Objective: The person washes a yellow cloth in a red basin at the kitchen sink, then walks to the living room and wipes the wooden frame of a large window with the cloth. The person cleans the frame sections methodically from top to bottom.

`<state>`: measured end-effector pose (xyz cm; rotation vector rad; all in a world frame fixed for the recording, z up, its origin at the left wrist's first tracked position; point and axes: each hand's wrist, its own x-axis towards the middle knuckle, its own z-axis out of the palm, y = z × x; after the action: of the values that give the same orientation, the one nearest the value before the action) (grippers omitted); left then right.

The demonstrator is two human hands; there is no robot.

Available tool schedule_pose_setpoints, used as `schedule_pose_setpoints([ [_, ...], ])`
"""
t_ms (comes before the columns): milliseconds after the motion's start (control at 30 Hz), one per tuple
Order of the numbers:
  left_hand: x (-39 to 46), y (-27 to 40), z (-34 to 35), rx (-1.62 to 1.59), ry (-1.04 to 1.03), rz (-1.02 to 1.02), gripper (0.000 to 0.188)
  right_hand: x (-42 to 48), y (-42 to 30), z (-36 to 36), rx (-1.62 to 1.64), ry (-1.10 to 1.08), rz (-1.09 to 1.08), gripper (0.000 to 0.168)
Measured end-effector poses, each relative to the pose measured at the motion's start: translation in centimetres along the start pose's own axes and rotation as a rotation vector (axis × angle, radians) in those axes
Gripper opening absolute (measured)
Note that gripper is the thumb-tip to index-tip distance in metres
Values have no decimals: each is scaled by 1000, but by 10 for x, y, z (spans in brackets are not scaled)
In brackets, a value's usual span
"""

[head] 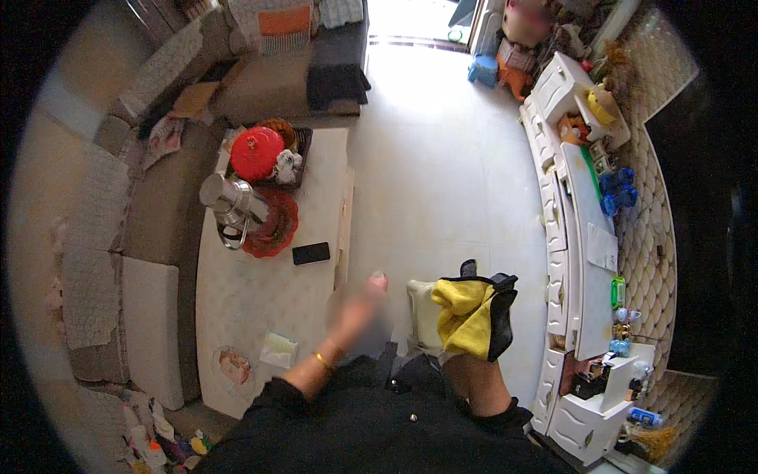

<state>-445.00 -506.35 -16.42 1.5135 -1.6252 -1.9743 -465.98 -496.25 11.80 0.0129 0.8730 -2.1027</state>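
Observation:
A yellow cloth with a dark grey back and black edging (468,317) hangs over my right hand, whose fingers it hides; my right forearm comes up from beneath it. A pale stool or small container (421,311) stands just left of the cloth. My left hand (355,311), with a gold-coloured bracelet at the wrist, is beside the marble-patterned table's right edge. It is blurred, one fingertip shows, and whether it holds anything cannot be made out. A black smartphone (311,253) lies on the table (237,308), beyond my left hand.
On the table are a metal jug (228,198), a red scalloped tray (278,237), a red round lid (257,153), a pack of tissues (278,351) and a glass dish (234,366). A sofa (160,207) runs along the left, a white cabinet (556,284) along the right.

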Motion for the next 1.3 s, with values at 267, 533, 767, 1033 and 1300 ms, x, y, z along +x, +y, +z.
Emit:
schedule_pose_setpoints([
  [267, 156, -33, -109, -112, 339, -773, 76, 108, 67, -56, 197, 152, 343, 61],
  [533, 248, -34, -133, -366, 804, -953, 89, 186, 107, -41, 126, 422, 383, 66],
  [767, 289, -43, -145, -368, 954, -1047, 82, 204, 132, -112, 13, 309, 591, 66],
  [1033, 304, -1, -123, -482, 1141, -1064, 81, 235, 136, -115, -1193, -106, 873, 50],
  [1300, 299, -36, -108, 149, 1074, -1134, 93, 228, 144, -117, -1737, -98, 292, 40],
])
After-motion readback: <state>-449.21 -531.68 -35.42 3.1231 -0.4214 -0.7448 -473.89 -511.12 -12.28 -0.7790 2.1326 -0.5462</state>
